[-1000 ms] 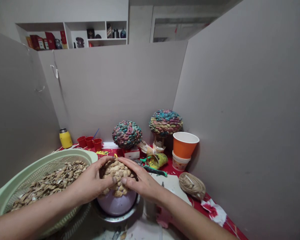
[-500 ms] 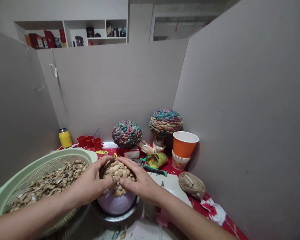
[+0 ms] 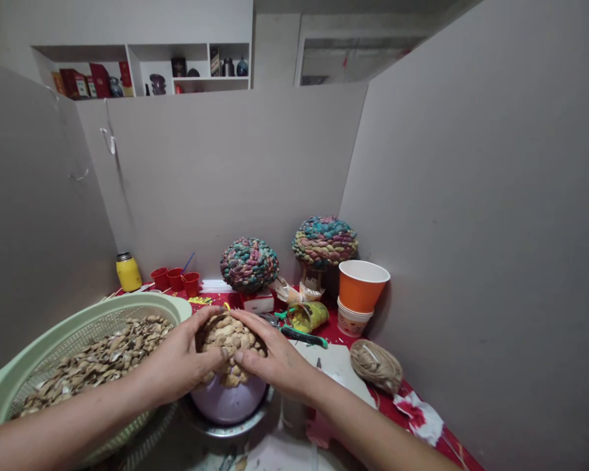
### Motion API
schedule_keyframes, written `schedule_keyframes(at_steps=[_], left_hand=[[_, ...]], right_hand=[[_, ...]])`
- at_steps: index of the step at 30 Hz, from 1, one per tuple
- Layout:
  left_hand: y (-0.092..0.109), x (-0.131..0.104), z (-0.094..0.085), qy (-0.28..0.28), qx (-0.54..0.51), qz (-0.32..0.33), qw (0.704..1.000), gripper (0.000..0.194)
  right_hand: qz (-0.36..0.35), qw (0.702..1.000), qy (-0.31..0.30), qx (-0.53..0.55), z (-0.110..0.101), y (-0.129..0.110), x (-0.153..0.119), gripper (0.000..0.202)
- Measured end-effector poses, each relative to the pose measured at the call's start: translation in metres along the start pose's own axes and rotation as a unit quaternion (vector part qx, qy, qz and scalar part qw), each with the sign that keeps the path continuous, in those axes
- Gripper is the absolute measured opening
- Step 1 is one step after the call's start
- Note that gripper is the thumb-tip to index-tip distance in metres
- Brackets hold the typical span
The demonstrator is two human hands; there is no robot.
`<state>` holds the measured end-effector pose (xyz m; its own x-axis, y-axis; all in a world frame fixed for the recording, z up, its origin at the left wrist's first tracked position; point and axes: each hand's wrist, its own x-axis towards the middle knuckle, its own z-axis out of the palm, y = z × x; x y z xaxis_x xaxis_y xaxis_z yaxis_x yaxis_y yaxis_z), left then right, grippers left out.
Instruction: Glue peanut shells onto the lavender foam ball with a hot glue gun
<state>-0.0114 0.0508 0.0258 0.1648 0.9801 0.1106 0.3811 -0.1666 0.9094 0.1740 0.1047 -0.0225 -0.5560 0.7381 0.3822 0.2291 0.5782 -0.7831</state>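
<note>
A purple balloon (image 3: pixel 228 403) rests in a metal bowl (image 3: pixel 233 429) in front of me. Tan peanut shells (image 3: pixel 233 341) cover its upper part, and a small yellow loop (image 3: pixel 227 305) sticks up at the top. My left hand (image 3: pixel 199 353) cups the shell layer from the left, thumb pressed on the front. From the right, my right hand (image 3: pixel 269 350) curves round it the same way, its thumb close to the other. The fingertips meet near the top and hide part of the shells.
At left stands a green colander (image 3: pixel 169 301) of loose shells. Behind are two painted shell domes (image 3: pixel 249 265), red cups (image 3: pixel 191 284) and a yellow bottle (image 3: pixel 128 272). At right lie green-handled pliers (image 3: pixel 304 337), stacked paper buckets (image 3: pixel 360 288) and twine (image 3: pixel 375 366). Grey panels enclose the table.
The view has tipped up very slightly. Both hands keep the same grip on the shell-covered balloon, with no clear movement.
</note>
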Motion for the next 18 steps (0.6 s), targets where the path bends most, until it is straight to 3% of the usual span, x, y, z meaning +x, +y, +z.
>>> schedule_keyframes(at_steps=[5,12,18], left_hand=[[0.0028,-0.0012,-0.0031,0.04,0.021,-0.016,0.999,0.047],[-0.0036,-0.0016,-0.0024,0.014,0.043,0.012,0.999,0.056],[0.0048,-0.0008,-0.0032,0.049,0.048,-0.01,0.998,0.052]], right_hand=[[-0.003,1.0,-0.001,-0.002,0.0002,-0.0024,0.0001,0.065],[-0.006,1.0,0.0,0.003,0.0002,0.004,-0.0002,0.065],[-0.012,1.0,0.005,0.013,0.0015,0.0051,0.0001,0.057]])
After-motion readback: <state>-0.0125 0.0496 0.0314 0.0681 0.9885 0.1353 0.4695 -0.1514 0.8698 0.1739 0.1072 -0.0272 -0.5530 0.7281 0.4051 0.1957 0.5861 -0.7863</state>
